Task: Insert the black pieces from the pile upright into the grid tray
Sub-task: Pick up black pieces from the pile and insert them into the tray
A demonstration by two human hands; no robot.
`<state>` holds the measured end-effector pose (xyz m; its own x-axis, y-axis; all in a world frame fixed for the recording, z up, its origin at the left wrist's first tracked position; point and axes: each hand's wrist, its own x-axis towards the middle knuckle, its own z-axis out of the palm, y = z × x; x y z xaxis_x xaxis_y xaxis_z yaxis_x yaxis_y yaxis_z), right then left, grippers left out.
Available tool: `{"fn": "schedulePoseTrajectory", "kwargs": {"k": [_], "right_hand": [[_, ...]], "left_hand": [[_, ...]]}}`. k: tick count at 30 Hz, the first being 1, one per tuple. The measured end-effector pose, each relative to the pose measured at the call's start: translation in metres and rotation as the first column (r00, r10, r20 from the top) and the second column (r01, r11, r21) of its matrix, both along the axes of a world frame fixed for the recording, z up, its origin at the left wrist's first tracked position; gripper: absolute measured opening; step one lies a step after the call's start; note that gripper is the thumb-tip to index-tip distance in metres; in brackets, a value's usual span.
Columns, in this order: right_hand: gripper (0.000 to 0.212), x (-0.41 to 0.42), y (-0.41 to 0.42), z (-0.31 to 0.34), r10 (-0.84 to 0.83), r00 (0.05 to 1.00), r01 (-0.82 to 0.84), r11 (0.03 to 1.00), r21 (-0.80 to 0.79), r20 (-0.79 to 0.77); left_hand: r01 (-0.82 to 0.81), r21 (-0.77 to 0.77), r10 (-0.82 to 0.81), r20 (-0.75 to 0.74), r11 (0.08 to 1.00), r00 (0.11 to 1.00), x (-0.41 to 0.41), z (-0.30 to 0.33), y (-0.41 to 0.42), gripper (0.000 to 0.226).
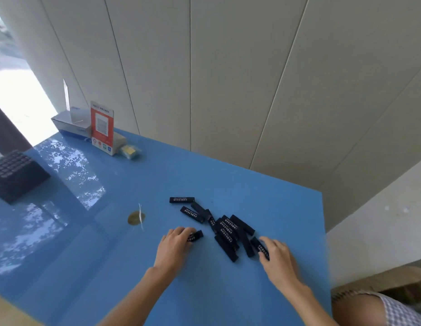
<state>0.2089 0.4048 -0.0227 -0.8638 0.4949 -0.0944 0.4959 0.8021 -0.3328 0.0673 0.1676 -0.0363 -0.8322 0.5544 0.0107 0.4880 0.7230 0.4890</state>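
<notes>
I see the pile (224,229) lying flat near the bench's (251,184) right edge, long axes mixed. My left hand (175,245) pinches one piece (195,236); right hand (278,257) curls over another (260,248). Grid tray (14,175) sits far left, open bench between.

grid tray (15,175) — left edge cut off

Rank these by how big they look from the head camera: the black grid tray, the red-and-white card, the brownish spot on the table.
1. black grid tray
2. red-and-white card
3. brownish spot

The card stands farther away, so its true size is uncertain.
</notes>
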Motion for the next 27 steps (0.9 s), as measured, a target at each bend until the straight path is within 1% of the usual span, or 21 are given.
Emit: {"fn": "schedulePoseTrajectory", "kwargs": {"k": [5,8,10,13,15,17,19,21,24,27], "right_hand": [[0.037,0.000,0.007,0.003,0.004,1.000,-0.004,1.000,-0.025,0.016],[0.036,0.001,0.009,0.009,-0.008,1.000,0.008,0.997,-0.078,-0.005],[0.034,0.001,0.006,0.015,-0.015,0.998,0.007,0.992,-0.127,-0.064],[0.029,-0.007,-0.005,0.026,-0.011,0.980,-0.038,0.971,-0.236,-0.201],[0.027,-0.014,-0.017,0.033,-0.025,0.954,-0.077,0.942,-0.325,-0.300],[0.028,-0.020,-0.034,0.041,-0.069,0.930,-0.106,0.891,-0.442,-0.362],[0.033,-0.023,-0.055,0.051,-0.094,0.923,-0.140,0.821,-0.553,-0.374],[0.044,-0.027,-0.077,0.056,-0.069,0.928,-0.190,0.757,-0.626,-0.365],[0.054,-0.039,-0.111,0.062,-0.009,0.926,-0.253,0.729,-0.636,-0.378],[0.049,-0.053,-0.152,0.073,0.049,0.919,-0.305,0.719,-0.625,-0.392]], "left_hand": [[-0.061,-0.013,0.061,0.084,0.998,0.995,0.013,0.008,0.000,0.038],[-0.088,0.023,0.084,0.138,0.996,0.987,0.021,0.013,-0.001,0.039],[-0.110,0.064,0.099,0.161,0.992,0.982,0.027,0.016,-0.003,0.039],[-0.129,0.114,0.109,0.170,0.985,0.979,0.034,0.019,-0.010,0.041],[-0.140,0.147,0.115,0.166,0.979,0.979,0.038,0.021,-0.018,0.044],[-0.166,0.192,0.131,0.179,0.967,0.975,0.041,0.024,-0.029,0.049],[-0.192,0.231,0.144,0.211,0.954,0.967,0.044,0.028,-0.043,0.052],[-0.220,0.263,0.158,0.236,0.939,0.959,0.046,0.031,-0.060,0.054],[-0.281,0.329,0.208,0.239,0.901,0.948,0.047,0.032,-0.091,0.053],[-0.334,0.371,0.261,0.233,0.866,0.937,0.046,0.035,-0.126,0.054]]}}
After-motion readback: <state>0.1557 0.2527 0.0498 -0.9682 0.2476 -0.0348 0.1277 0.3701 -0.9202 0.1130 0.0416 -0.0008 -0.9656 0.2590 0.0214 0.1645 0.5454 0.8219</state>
